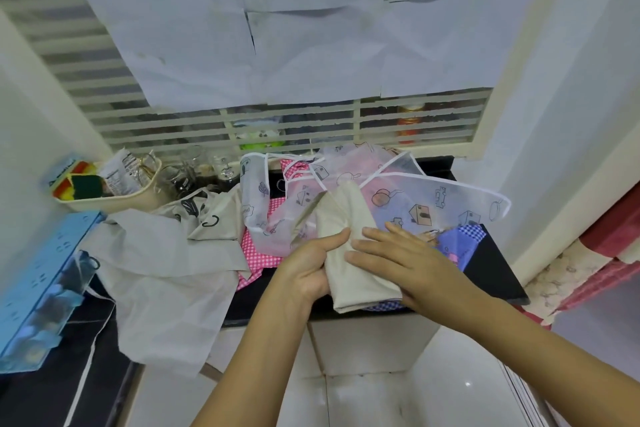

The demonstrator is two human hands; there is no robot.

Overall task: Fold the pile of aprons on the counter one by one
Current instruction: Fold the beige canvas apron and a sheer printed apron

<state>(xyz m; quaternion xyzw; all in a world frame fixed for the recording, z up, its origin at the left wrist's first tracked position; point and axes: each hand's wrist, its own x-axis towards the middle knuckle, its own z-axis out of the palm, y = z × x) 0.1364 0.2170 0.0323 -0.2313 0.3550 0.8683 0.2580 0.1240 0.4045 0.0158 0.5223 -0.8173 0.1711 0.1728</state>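
left hand grips and right hand presses a folded cream apron.
left thumb curls over its edge; right fingers lie straight and flat on it, at the tabletop edge. a clear printed apron lies just beyond, a grey apron further left.

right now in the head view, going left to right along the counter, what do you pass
blue plastic box → grey apron → pink checked apron → left hand gripping the beige apron → right hand flat on it → blue checked apron; the clear printed apron spans several, so unplaced
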